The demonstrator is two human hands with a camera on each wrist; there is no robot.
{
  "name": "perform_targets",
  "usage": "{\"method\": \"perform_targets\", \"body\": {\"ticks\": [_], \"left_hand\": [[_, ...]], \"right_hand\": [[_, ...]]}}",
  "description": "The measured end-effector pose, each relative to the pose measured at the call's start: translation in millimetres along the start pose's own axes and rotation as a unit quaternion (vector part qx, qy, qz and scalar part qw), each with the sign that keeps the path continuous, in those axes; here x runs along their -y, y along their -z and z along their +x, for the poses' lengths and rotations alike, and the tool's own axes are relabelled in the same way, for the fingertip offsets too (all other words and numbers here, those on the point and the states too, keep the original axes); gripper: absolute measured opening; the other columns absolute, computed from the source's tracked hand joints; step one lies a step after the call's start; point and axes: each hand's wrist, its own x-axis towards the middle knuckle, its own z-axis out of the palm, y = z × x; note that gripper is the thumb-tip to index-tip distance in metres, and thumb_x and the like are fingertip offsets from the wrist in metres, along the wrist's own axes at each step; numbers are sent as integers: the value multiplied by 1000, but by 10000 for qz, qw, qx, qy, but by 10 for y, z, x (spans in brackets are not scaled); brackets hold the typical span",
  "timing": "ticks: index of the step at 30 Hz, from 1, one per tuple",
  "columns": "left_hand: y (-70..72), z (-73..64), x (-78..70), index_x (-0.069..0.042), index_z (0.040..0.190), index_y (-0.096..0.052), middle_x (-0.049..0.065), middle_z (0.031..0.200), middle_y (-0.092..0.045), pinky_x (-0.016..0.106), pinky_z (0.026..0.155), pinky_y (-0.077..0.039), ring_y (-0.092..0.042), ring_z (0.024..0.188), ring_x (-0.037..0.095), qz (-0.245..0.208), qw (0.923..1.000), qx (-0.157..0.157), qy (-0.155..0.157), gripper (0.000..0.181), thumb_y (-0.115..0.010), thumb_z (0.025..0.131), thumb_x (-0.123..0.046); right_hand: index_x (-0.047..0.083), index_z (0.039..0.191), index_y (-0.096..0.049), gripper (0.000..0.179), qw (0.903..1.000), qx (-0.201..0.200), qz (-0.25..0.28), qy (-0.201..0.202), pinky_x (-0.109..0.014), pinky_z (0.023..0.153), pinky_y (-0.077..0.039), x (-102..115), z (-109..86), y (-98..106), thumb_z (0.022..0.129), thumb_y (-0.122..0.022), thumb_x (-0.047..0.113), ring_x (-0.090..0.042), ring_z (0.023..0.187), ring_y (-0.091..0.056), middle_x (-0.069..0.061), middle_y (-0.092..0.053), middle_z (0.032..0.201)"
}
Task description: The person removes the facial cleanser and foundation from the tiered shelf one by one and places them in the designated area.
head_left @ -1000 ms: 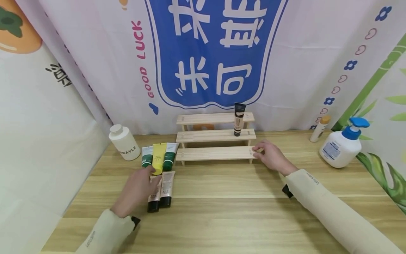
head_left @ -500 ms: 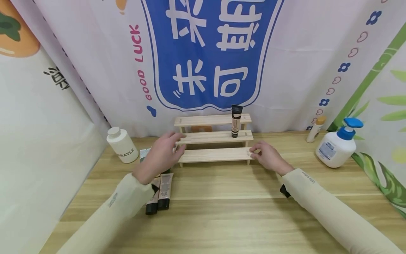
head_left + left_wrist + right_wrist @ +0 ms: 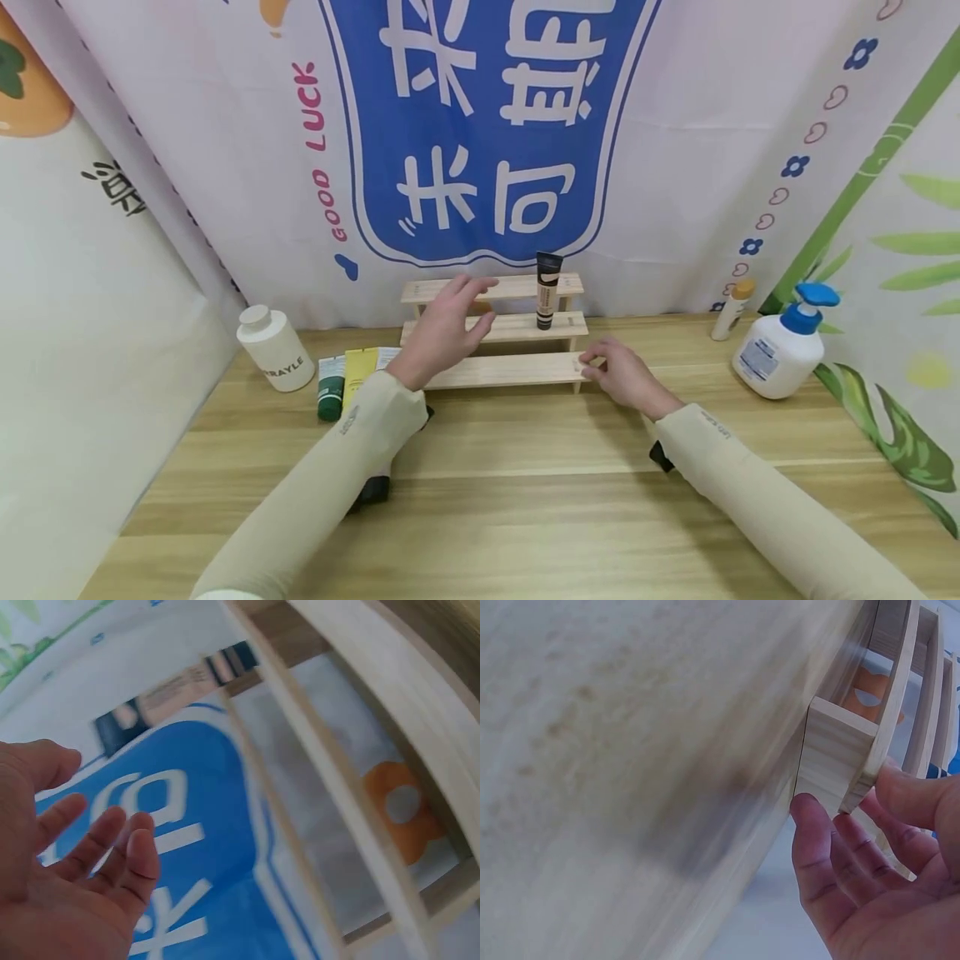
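Observation:
A three-tier wooden display rack (image 3: 517, 368) stands against the backdrop. On its middle tier, near the right end, one black-and-beige squeeze tube (image 3: 547, 292) stands upright. My left hand (image 3: 441, 333) hovers in front of the upper tiers with fingers spread and nothing held; its palm and loosely bent fingers (image 3: 105, 855) show in the left wrist view, apart from the tube. At the right end of the lowest tier, my right hand (image 3: 621, 377) grips the board, thumb on top and fingertips at the end and below, as the right wrist view shows.
Left of the rack lie a green-and-white tube (image 3: 331, 392), a yellow tube (image 3: 360, 367) and a third, partly covered tube. Black-capped tubes (image 3: 375, 488) lie mostly behind my left sleeve. A white bottle (image 3: 277, 354) stands left; a pump bottle (image 3: 780, 354) and an orange-capped bottle (image 3: 732, 310) stand right.
My left hand has moved from over the tubes at the left up and rightward to the rack, carrying nothing. My right hand stays at the rack's end. The view has shifted slightly.

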Motion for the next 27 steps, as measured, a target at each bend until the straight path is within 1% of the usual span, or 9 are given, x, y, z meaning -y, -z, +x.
{"method": "perform_targets", "body": {"ticks": [3, 5, 9, 11, 13, 16, 20, 23, 27], "left_hand": [[-113, 126, 48, -18, 140, -44, 4, 123, -49, 30, 82, -48, -55, 95, 16, 38, 9999, -29, -110, 51, -61, 92, -17], [-171, 223, 62, -20, 143, -40, 5, 126, -48, 31, 79, -48, -54, 92, 18, 34, 9997, -86, -244, 55, -61, 92, -17], [-251, 398, 24, -23, 147, -34, 9, 130, -46, 34, 83, -47, -53, 101, 21, 60, 9990, -168, -419, 61, -61, 93, -20], [-294, 464, -14, -25, 148, -31, 9, 131, -45, 35, 89, -45, -51, 109, 23, 61, 9989, -175, -434, 62, -60, 93, -22], [-342, 513, -47, -28, 149, -30, 10, 133, -44, 36, 87, -45, -51, 109, 23, -23, 9992, -164, -367, 64, -60, 93, -22], [-410, 564, -86, -30, 149, -29, 9, 134, -42, 33, 82, -46, -52, 106, 23, -115, 9994, -135, -307, 64, -60, 93, -22], [-470, 597, -129, -27, 147, -34, 9, 132, -42, 31, 78, -47, -54, 101, 22, -94, 9994, -137, -301, 60, -60, 93, -21], [-498, 593, -148, -21, 143, -40, 9, 128, -45, 30, 77, -47, -55, 98, 21, -156, 9990, -274, -326, 54, -60, 93, -19], [-558, 581, -152, -13, 133, -46, 8, 118, -53, 28, 78, -47, -57, 95, 22, -407, 9967, -549, -432, 43, -60, 93, -17]], "right_hand": [[-2, 105, -65, 18, 10000, -19, 2, -25, -33, 68, -52, 16, 2, 0, 89, -65, 7, -25, 86, -60, -12, -54, 107], [-2, 105, -65, 18, 10000, -21, -5, -11, -34, 69, -52, 17, 2, 2, 89, -65, 6, -25, 86, -60, -12, -54, 107], [-2, 106, -65, 19, 10000, 15, 3, 16, -34, 71, -52, 14, 5, -6, 89, -65, 7, -24, 86, -60, -12, -54, 107], [-2, 106, -65, 19, 10000, 19, -9, 43, -35, 71, -52, 11, 6, -12, 89, -65, 7, -24, 86, -60, -12, -54, 108], [-1, 106, -65, 19, 10000, 16, -22, 50, -35, 71, -52, 11, 9, -17, 89, -65, 7, -24, 86, -60, -12, -54, 107], [-2, 105, -65, 18, 10000, 9, -25, 62, -35, 72, -52, 12, 10, -21, 89, -65, 7, -24, 86, -60, -12, -54, 108], [-2, 105, -65, 18, 10000, 32, 10, 64, -35, 71, -52, 11, 6, -24, 89, -65, 7, -24, 85, -60, -12, -54, 108], [-2, 106, -65, 18, 10000, 54, 22, 51, -34, 70, -52, 8, 4, -26, 90, -64, 7, -24, 85, -60, -12, -54, 109], [-2, 106, -65, 19, 10000, 54, 8, 47, -34, 70, -52, 8, 5, -26, 90, -65, 7, -23, 85, -60, -12, -54, 110]]}}
